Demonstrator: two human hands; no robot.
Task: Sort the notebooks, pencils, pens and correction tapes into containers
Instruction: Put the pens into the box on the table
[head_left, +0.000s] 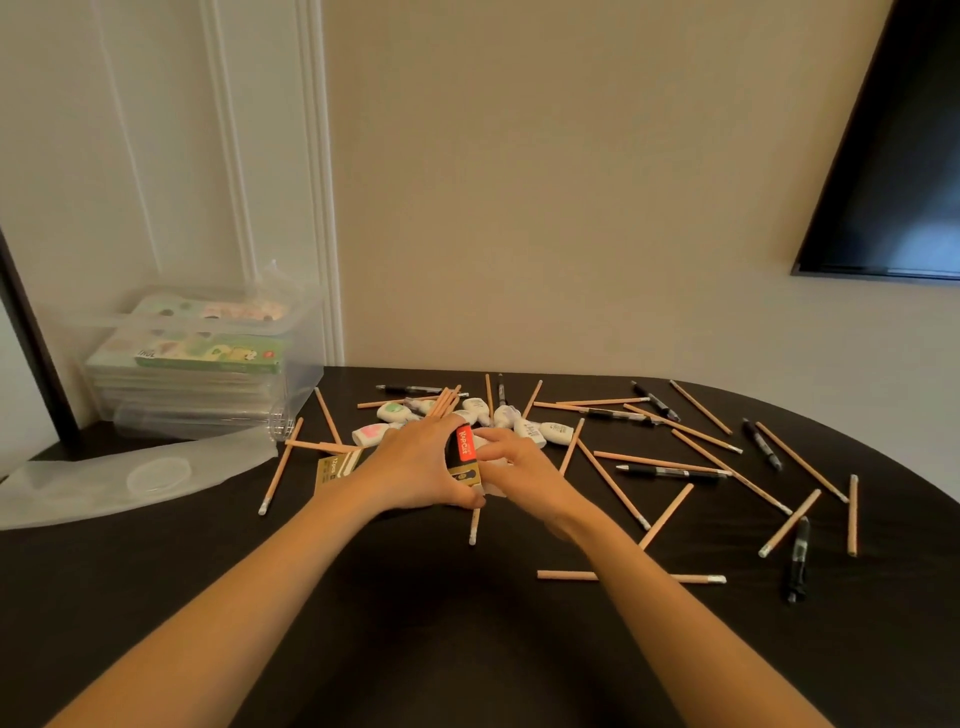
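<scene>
My left hand grips a small black, red and gold pencil box upright at the table's middle, with a bunch of wooden pencils sticking out past its fingers. My right hand touches the box's right side, fingers curled on it. Several loose wooden pencils and black pens lie scattered to the right. White correction tapes sit in a cluster just behind my hands. Notebooks are stacked inside a clear plastic bin at the back left.
A second gold box lies flat left of my left hand. A clear lid rests on the dark table at the left. A dark screen hangs on the wall at the right.
</scene>
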